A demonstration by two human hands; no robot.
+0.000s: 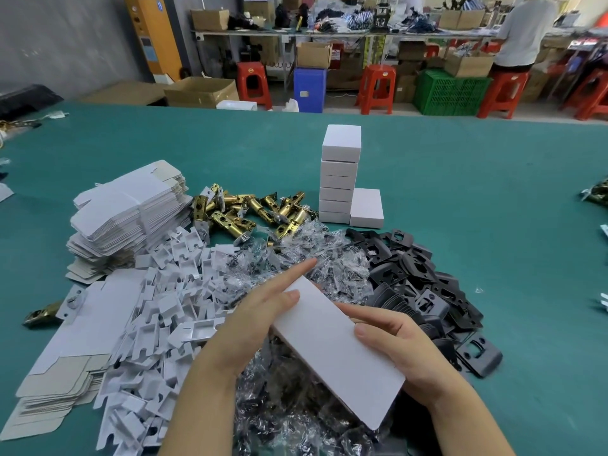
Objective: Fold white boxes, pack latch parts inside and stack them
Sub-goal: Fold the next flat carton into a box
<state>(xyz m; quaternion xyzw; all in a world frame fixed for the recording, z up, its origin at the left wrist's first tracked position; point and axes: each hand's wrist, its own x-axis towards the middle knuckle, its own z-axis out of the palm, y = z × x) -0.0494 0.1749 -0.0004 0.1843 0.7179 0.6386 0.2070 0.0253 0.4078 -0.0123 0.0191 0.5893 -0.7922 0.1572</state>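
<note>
We hold a smooth, matte white box (339, 350) above crinkly clear bags (296, 258): left hand (250, 327) flat-fingered along its side, right hand (404, 347) curled round its edge. No writing is legible.

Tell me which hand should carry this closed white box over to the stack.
Right, probably. The right hand already grips the closed white cardboard box, and the tall stack of white boxes stands ahead, slightly right of the left hand.
</note>
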